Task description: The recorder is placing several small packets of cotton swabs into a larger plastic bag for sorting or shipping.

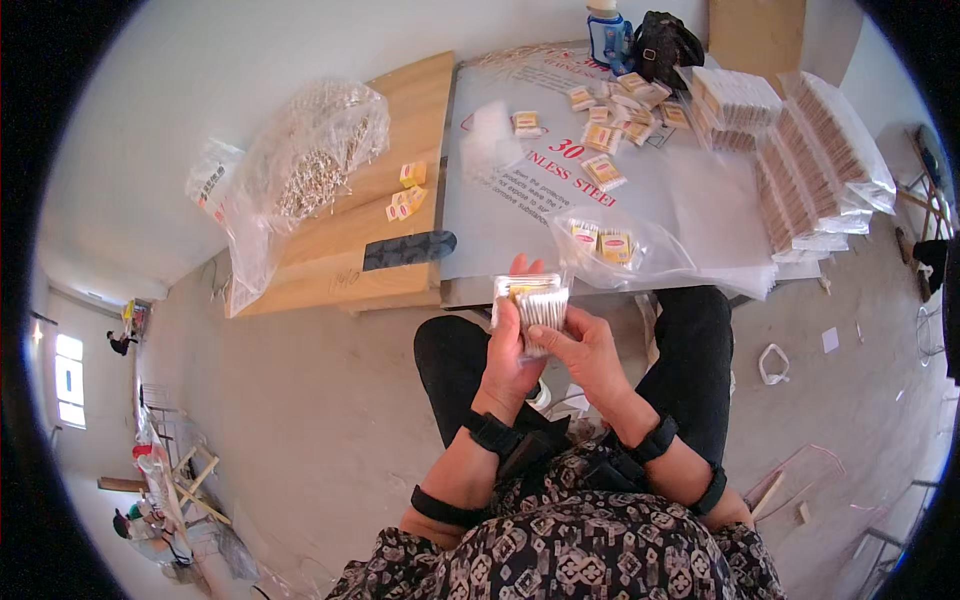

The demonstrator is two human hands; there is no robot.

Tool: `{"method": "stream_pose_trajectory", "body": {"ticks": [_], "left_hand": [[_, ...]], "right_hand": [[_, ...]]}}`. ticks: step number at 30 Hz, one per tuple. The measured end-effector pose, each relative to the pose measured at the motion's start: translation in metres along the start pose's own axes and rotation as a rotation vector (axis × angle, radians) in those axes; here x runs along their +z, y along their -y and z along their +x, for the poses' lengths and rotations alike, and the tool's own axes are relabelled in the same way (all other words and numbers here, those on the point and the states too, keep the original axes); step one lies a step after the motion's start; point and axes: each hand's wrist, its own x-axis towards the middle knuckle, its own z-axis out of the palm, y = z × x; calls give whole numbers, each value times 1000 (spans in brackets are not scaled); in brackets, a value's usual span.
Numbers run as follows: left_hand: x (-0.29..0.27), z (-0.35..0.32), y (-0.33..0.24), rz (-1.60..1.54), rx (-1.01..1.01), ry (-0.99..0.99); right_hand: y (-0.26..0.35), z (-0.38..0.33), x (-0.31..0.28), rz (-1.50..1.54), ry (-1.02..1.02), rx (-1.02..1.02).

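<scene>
In front of my lap, just off the table's near edge, both hands are closed around a small clear packet of cotton swabs. My left hand grips it from the left, thumb on the front. My right hand pinches its lower right side between thumb and fingers. Behind it, a bit of yellow label and another white layer show; whether that is a second packet I cannot tell. Beyond my hands lies a clear plastic bag with yellow-labelled swab packets in it.
A large bag of loose swabs lies on the brown board at left, near small yellow cards. Several labelled packets are scattered farther back. Tall bagged swab stacks stand at right. A bottle and black backpack sit behind.
</scene>
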Motion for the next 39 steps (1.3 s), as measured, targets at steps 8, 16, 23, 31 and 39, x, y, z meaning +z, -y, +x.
{"method": "stream_pose_trajectory", "body": {"ticks": [8,16,23,31,39], "left_hand": [[-14,-12,-14,19,-24,-250],[-26,-16,-47,136,99,-224],[2,-16,-53,217,56,-73],[0,-20,-25,166,-113,11],[5,-20,-19,104,-19,-82]], "right_hand": [[22,-14,-5,432,18,120],[24,-20,-18,585,69,244],[28,-16,-42,-123,165,-7],[23,-11,-46,112,-41,-189],[31,-21,-52,376,-61,5]]}}
